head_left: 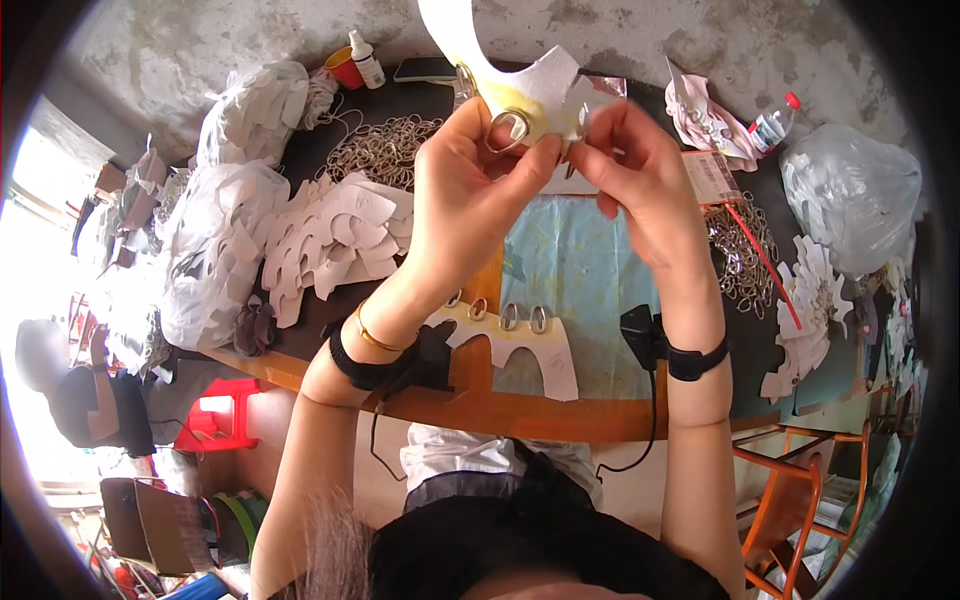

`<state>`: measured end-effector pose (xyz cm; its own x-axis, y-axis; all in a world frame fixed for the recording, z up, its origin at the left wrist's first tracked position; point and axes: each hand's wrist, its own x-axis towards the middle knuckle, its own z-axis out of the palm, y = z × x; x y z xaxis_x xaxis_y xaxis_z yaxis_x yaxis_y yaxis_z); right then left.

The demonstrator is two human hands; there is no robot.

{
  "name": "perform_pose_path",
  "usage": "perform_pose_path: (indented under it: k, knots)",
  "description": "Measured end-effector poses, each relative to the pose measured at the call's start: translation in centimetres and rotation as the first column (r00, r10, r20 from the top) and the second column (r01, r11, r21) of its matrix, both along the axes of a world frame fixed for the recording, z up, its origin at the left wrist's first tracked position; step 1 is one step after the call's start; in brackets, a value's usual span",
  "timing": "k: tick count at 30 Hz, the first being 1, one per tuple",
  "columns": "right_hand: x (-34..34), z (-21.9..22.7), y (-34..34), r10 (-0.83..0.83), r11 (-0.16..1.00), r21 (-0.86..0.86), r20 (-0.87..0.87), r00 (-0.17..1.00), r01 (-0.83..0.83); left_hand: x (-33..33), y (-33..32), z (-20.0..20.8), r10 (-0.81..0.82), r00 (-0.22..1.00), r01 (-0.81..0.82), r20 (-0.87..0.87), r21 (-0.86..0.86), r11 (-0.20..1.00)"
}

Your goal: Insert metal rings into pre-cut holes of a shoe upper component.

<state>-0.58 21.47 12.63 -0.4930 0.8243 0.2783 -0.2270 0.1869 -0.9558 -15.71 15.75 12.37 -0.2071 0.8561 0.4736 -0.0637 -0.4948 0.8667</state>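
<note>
Over the far half of the table I hold up a pale scalloped piece of material with a yellowish stain along its edge. My left hand pinches its lower edge, and a metal ring hangs there by the fingers. My right hand is closed at the piece's corner, thumb and fingertips near another shiny ring. Whether that ring is attached cannot be made out. Below, a similar scalloped piece with several oval rings along its top edge lies on the table near the front.
A light blue sheet covers the table's middle. Metal rings are heaped at left and right. Stacked pale pieces, plastic bags and a bottle surround the work area. Another person sits at far left.
</note>
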Motion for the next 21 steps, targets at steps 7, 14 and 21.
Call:
perform_pose_path:
  k: [7, 14, 21]
  knots:
    - [0.4, -0.3, 0.8, -0.086, 0.976, 0.199, -0.016, 0.996, 0.088, -0.4, -0.3, 0.4, -0.056, 0.997, 0.055, -0.056, -0.017, 0.998]
    - [-0.4, -0.4, -0.4, -0.144, 0.946, 0.293, -0.008, 0.99, 0.14, -1.5, 1.0, -0.4, -0.197, 0.974, 0.214, 0.114, -0.156, 0.964]
    - [-0.5, -0.1, -1.1, 0.101, 0.982, 0.162, -0.033, 0.994, -0.094, -2.9, 1.6, -2.2, -0.432, 0.078, 0.979, 0.899, 0.013, 0.204]
